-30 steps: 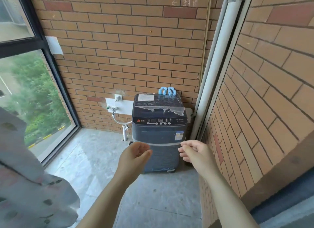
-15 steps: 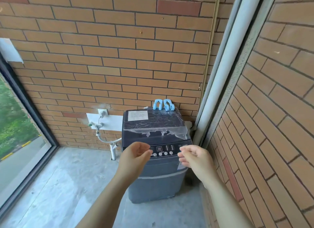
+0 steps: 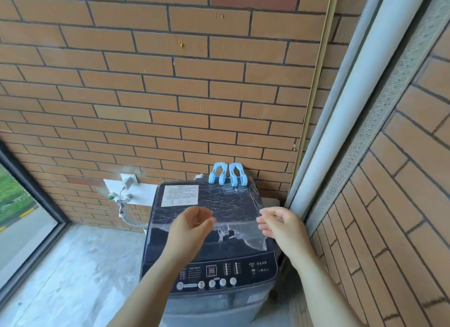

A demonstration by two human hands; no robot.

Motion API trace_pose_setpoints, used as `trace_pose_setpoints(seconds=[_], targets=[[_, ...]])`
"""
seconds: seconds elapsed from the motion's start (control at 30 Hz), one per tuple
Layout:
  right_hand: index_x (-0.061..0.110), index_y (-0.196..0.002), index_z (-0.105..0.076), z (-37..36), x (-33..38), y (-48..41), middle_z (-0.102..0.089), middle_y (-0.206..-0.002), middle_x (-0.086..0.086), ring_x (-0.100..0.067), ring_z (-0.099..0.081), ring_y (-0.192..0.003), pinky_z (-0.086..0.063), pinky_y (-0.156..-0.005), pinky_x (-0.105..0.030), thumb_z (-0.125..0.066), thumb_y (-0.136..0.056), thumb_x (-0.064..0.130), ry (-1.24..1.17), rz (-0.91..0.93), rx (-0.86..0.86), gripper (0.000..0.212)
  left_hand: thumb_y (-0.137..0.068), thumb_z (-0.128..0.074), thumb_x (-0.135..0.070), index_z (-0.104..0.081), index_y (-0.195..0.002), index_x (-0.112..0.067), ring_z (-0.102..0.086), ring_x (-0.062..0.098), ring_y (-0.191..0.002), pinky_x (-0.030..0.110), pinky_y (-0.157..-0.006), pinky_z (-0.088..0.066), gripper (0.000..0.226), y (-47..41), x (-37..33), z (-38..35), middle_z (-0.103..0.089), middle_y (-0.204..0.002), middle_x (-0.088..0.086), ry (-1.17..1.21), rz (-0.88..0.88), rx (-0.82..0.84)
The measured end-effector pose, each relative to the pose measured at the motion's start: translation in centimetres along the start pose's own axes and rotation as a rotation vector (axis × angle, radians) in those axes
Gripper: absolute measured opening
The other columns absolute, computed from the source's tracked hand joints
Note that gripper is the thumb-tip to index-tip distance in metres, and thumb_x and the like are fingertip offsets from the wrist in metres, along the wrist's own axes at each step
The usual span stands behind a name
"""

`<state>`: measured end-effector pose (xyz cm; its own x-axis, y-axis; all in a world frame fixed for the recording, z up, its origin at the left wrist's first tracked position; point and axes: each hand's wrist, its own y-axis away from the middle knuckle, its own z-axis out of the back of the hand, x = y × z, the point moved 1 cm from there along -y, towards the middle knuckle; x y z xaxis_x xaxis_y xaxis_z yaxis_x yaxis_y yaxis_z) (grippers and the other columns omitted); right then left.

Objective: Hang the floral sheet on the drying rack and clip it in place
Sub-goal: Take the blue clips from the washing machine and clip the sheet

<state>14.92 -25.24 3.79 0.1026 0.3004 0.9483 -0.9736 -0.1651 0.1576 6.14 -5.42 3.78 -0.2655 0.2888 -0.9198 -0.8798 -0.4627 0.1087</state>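
**Both hands empty above the washing machine**

Head view: the left hand (image 3: 192, 226) hovers over the lid of the washing machine (image 3: 209, 253), palm turned inward, fingers loosely curled, holding nothing. The right hand (image 3: 280, 225) is level with it and a little apart, its fingers also loosely bent, with the thumb close to the fingertips (image 3: 261, 223). It holds nothing that can be seen. Its fingertips are just beside the torn edge of the plastic film (image 3: 238, 205) that covers the lid; whether they touch it cannot be told.

Two blue clips (image 3: 218, 174) stand side by side at the back edge of the lid, against the brick wall (image 3: 170, 83) and well ahead of both hands. Where the floral sheet is cannot be told from this view.

By count: two hands, two clips, one washing machine. One white label (image 3: 180, 195) is stuck on the lid under the film. Five round buttons (image 3: 212, 283) sit in a row on the front panel. One pale pipe (image 3: 353, 107) runs up the corner at the right, and one plug (image 3: 127, 180) sits in the wall to the left of the machine.
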Motion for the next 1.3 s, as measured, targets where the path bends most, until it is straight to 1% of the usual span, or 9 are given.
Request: trace_pose_setpoints(seconds=[0.17, 0.47, 0.53, 0.63, 0.7, 0.93, 1.1, 1.2, 1.3], targets=[[0.018, -0.1, -0.067, -0.6, -0.7, -5.8, -0.073, -0.086, 0.002, -0.011, -0.07, -0.079, -0.058, -0.073, -0.022, -0.055, -0.094, 0.014, 0.04, -0.042, 0.05, 0.014, -0.085, -0.067, -0.022, -0.066, -0.09, -0.025, -0.068, 0.014, -0.082, 0.033, -0.075, -0.056, 0.007, -5.5, 0.8, -1.4, -0.072, -0.084, -0.003, 0.004, 0.078, 0.001], [0.016, -0.1, -0.067, -3.4, -1.3, -15.1, -0.073, -0.087, 0.0, -0.014, -0.07, -0.081, -0.058, -0.076, -0.026, -0.053, -0.094, 0.014, 0.095, -0.118, 0.041, 0.015, -0.087, -0.065, -0.019, -0.065, -0.093, -0.023, -0.068, 0.016, -0.08, 0.034, -0.075, -0.057, 0.007, -17.0, 1.9, -2.0, -0.072, -0.086, -0.002, -0.019, 0.117, 0.039], [0.017, -0.099, -0.067, -4.3, -1.6, -17.0, -0.072, -0.087, 0.0, -0.014, -0.07, -0.082, -0.058, -0.077, -0.026, -0.053, -0.094, 0.014, 0.112, -0.15, 0.031, 0.015, -0.086, -0.065, -0.02, -0.065, -0.096, -0.02, -0.068, 0.015, -0.08, 0.032, -0.073, -0.056, 0.01, -19.4, 2.6, -1.9, -0.072, -0.086, -0.002, -0.04, 0.134, 0.047], [0.018, -0.1, -0.067, -5.5, -2.1, -19.5, -0.072, -0.088, 0.0, -0.014, -0.069, -0.083, -0.058, -0.079, -0.028, -0.053, -0.094, 0.013, 0.138, -0.198, 0.022, 0.016, -0.088, -0.063, -0.021, -0.064, -0.098, -0.02, -0.065, 0.012, -0.073, 0.021, -0.057, -0.047, 0.011, -22.5, 3.2, -2.0, -0.071, -0.086, -0.004, -0.102, 0.148, 0.067], [0.017, -0.102, -0.066, -5.9, -2.6, -21.1, -0.071, -0.089, 0.001, -0.013, -0.069, -0.084, -0.058, -0.08, -0.029, -0.052, -0.094, 0.015, 0.165, -0.221, 0.01, 0.017, -0.089, -0.062, -0.022, -0.062, -0.097, -0.021, -0.064, 0.014, -0.072, 0.019, -0.053, -0.043, 0.009, -24.3, 3.5, -2.3, -0.069, -0.087, -0.006, -0.142, 0.154, 0.075], [0.015, -0.11, -0.066, -6.0, -4.5, -27.9, -0.07, -0.099, 0.001, -0.013, -0.067, -0.09, -0.056, -0.087, -0.038, -0.055, -0.092, 0.019, 0.32, -0.258, 0.037, 0.022, -0.086, -0.065, -0.025, -0.058, -0.107, -0.018, -0.06, 0.004, -0.079, 0.019, -0.058, -0.045, 0.023, -29.6, 6.4, -4.5, -0.063, -0.091, -0.013, -0.218, 0.256, 0.08], [0.015, -0.116, -0.064, -6.4, -6.3, -32.4, -0.069, -0.109, 0.0, -0.016, -0.065, -0.1, -0.053, -0.092, -0.04, -0.056, -0.09, 0.027, 0.394, -0.292, 0.111, 0.029, -0.086, -0.067, -0.031, -0.053, -0.116, -0.019, -0.057, 0.006, -0.079, 0.018, -0.056, -0.047, 0.035, -32.4, 8.0, -6.6, -0.06, -0.104, -0.005, -0.264, 0.359, 0.046], [0.014, -0.114, -0.064, -7.1, -7.3, -34.3, -0.069, -0.107, -0.001, -0.017, -0.066, -0.097, -0.055, -0.089, -0.042, -0.057, -0.091, 0.026, 0.397, -0.309, 0.125, 0.027, -0.088, -0.065, -0.029, -0.053, -0.123, -0.013, -0.057, 0.008, -0.076, 0.017, -0.052, -0.045, 0.04, -33.9, 8.7, -7.9, -0.063, -0.117, 0.002, -0.293, 0.378, 0.056], [0.018, -0.098, -0.061, -8.0, -7.7, -35.4, -0.068, -0.091, 0.001, -0.02, -0.066, -0.086, -0.056, -0.083, -0.044, -0.054, -0.093, 0.023, 0.43, -0.297, 0.166, 0.01, -0.089, -0.064, -0.031, -0.054, -0.122, -0.011, -0.058, 0.013, -0.077, 0.023, -0.056, -0.045, 0.04, -35.2, 9.3, -8.8, -0.063, -0.117, 0.003, -0.335, 0.398, 0.059]])
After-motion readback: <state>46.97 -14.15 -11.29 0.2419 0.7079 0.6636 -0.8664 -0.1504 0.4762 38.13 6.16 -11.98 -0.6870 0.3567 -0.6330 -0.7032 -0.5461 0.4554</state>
